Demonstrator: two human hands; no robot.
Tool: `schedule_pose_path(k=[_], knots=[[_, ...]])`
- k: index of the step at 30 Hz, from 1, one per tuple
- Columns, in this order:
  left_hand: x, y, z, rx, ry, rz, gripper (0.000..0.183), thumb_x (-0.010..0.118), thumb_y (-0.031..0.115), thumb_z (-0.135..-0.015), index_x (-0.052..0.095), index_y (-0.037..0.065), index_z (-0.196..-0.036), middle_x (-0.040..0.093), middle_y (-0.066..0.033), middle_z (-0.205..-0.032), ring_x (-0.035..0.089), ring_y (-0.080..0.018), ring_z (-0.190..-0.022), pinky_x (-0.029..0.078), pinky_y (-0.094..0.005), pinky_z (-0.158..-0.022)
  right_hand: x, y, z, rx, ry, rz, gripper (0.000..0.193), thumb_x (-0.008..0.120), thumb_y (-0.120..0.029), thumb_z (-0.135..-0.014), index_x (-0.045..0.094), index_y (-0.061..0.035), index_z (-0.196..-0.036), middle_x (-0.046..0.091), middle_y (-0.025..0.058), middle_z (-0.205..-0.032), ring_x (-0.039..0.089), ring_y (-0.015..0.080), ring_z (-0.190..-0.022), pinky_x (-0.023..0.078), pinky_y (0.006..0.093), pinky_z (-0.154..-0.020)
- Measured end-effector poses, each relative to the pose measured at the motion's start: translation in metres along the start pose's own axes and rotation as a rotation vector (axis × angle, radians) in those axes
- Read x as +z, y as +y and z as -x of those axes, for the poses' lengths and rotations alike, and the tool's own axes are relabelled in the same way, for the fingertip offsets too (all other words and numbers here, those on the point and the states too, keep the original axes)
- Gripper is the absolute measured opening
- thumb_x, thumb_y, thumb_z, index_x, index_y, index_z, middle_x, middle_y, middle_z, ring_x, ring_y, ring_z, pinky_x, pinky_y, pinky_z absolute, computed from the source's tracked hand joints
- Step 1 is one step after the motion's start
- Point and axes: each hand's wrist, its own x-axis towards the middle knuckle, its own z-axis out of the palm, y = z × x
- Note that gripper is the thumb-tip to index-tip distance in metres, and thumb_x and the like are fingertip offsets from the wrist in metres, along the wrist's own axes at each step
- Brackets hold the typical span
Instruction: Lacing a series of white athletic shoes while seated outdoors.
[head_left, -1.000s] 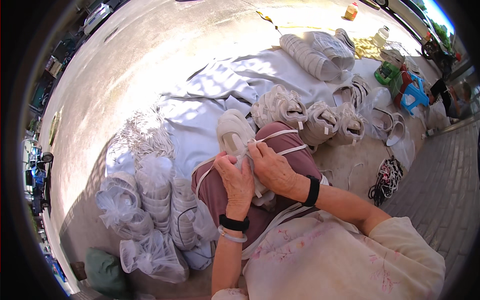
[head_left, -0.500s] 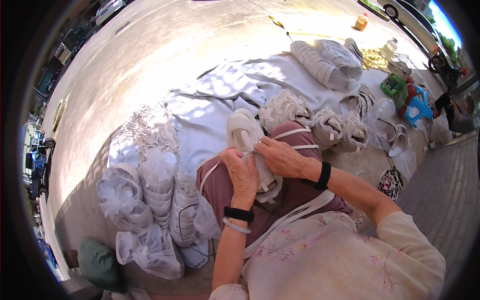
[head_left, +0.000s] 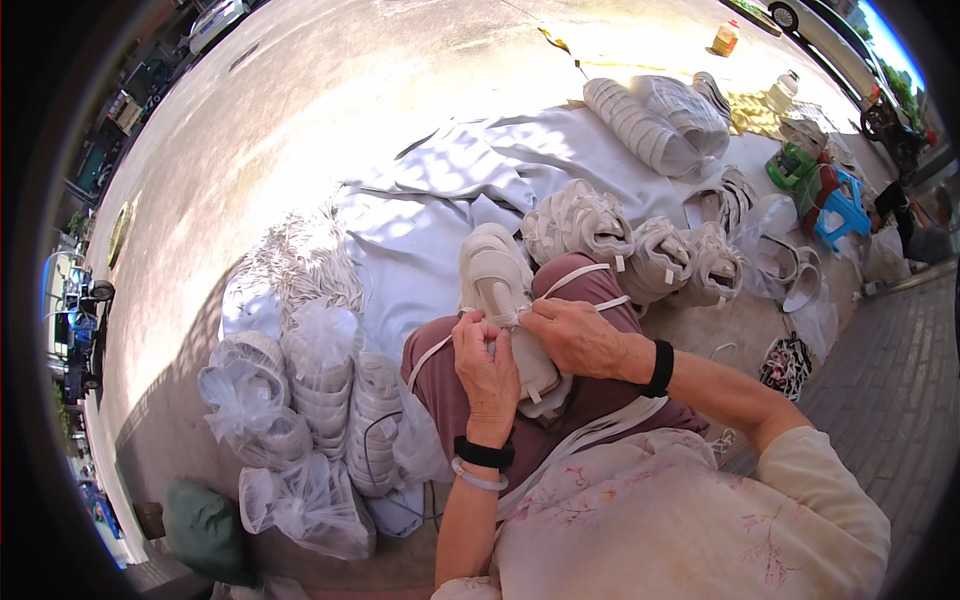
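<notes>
A beige sneaker (head_left: 497, 262) rests on my lap, its toe pointing away from me and its heel close to my body. My left hand (head_left: 487, 375) grips the sneaker's left side near the lace holes, fingers bent and closed. From the right, my right hand (head_left: 580, 342) pinches at the middle of the upper, where a white shoelace (head_left: 580, 278) seems to run between the fingertips. Loose lace trails over both my knees, and more white laces (head_left: 590, 425) lie in a bundle across my lap. The fingers partly hide the lace holes.
Several more beige sneakers (head_left: 660, 258) stand beyond my right knee. A pile of white laces (head_left: 300, 265) lies on the pale cloth (head_left: 400, 270). Bagged shoes (head_left: 325, 400) sit at left, others (head_left: 650, 125) far off. At right stand a blue stool (head_left: 845, 212) and a green container (head_left: 788, 168).
Both hands stay at the sneaker with small finger movements; the left fingers have curled more tightly. The whole view has shifted slightly.
</notes>
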Motion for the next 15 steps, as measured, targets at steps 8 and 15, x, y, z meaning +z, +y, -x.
schedule_pose_path(k=[8,15], knots=[[0.004,0.003,0.009,0.099,0.008,-0.087,0.013,0.064,0.003,-0.082,0.057,-0.002,-0.091,0.051,-0.0269,-0.12,0.051,-0.0412,-0.112,0.042,-0.0443,-0.095,0.002,-0.006,0.004,0.065,0.079,-0.081,0.023,0.059,-0.004,-0.072,0.053,-0.0003,-0.094,0.054,0.0136,-0.088,0.059,0.0324,-0.086,0.05,0.0408,-0.072],[0.003,0.008,0.005,0.049,-0.063,-0.083,0.014,0.066,0.01,-0.083,0.059,0.0,-0.091,0.05,-0.0268,-0.119,0.049,-0.0421,-0.113,0.04,-0.045,-0.096,0.0,-0.008,0.01,0.128,0.078,-0.115,0.022,0.057,-0.004,-0.073,0.054,-0.0004,-0.094,0.054,0.015,-0.089,0.059,0.0338,-0.086,0.051,0.0429,-0.072]])
